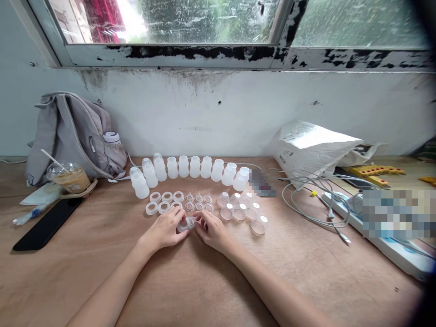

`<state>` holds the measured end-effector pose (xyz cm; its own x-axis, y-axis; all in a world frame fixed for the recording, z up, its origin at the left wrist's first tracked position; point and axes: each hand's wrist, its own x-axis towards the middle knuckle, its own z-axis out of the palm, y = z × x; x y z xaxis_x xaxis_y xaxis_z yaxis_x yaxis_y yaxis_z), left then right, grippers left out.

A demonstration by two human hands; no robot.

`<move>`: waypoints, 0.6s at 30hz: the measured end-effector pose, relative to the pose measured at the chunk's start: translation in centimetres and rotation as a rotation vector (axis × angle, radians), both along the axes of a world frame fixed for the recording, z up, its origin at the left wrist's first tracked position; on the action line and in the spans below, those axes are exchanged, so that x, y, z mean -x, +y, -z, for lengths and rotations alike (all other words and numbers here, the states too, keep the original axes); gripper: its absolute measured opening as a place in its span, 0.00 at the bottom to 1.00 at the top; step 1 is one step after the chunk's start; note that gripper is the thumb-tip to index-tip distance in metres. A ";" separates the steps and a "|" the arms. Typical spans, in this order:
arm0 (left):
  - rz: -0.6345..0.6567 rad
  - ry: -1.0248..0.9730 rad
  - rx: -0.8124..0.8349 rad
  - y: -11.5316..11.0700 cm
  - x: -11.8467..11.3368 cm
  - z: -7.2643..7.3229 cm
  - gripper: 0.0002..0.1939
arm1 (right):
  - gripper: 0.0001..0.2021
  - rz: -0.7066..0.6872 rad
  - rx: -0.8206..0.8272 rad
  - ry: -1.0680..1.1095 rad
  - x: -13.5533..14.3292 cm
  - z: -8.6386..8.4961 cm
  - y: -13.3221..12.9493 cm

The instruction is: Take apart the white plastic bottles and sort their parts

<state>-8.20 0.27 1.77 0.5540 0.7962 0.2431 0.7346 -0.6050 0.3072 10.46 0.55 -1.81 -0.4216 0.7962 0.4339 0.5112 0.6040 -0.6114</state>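
My left hand (162, 230) grips a translucent screw ring (183, 226) low over the table. My right hand (214, 230) pinches a clear silicone bottle teat (191, 221) against that ring; fingers partly hide how far the teat sits in it. Beyond my hands lie two rows of screw rings (155, 196), then several teats (198, 198). Clear dome caps (258, 227) are grouped to the right. Behind them, frosted baby bottles (183, 167) stand in a curved row; the three at the left end have clear tops on, the others are open-necked.
At the left are a grey backpack (73, 136), an iced coffee cup (73, 178) and a black phone (47, 227). On the right are a silver-white bag (306, 145), looped cables (289, 204) and a white power strip (391, 252). A wall (190, 118) rises behind the table.
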 end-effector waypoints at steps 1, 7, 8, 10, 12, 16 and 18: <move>0.001 0.011 0.001 0.0 0.0 0.0 0.08 | 0.10 0.003 -0.001 -0.002 0.0 0.1 0.0; -0.016 0.018 0.007 -0.1 0.4 -0.7 0.11 | 0.10 0.026 -0.003 0.014 0.1 0.2 0.1; -0.022 0.020 0.017 -0.1 0.6 -0.9 0.12 | 0.10 0.030 -0.002 0.020 0.1 0.2 0.1; -0.038 0.026 0.058 0.0 1.3 -1.3 0.13 | 0.10 0.034 0.003 0.033 0.0 0.2 0.1; -0.065 0.043 0.113 0.2 2.1 -1.7 0.13 | 0.10 0.034 0.009 0.042 0.0 0.3 0.2; -0.133 0.079 0.177 0.6 3.2 -2.0 0.14 | 0.10 0.037 0.031 0.016 0.3 0.3 0.3; -0.139 0.073 0.190 0.6 3.3 -2.0 0.13 | 0.11 0.022 0.033 -0.012 0.9 0.1 0.3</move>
<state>-11.48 0.91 3.72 0.4462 0.8938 0.0455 0.8313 -0.4328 0.3488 9.57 0.87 -1.92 -0.4085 0.8192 0.4025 0.5317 0.5720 -0.6246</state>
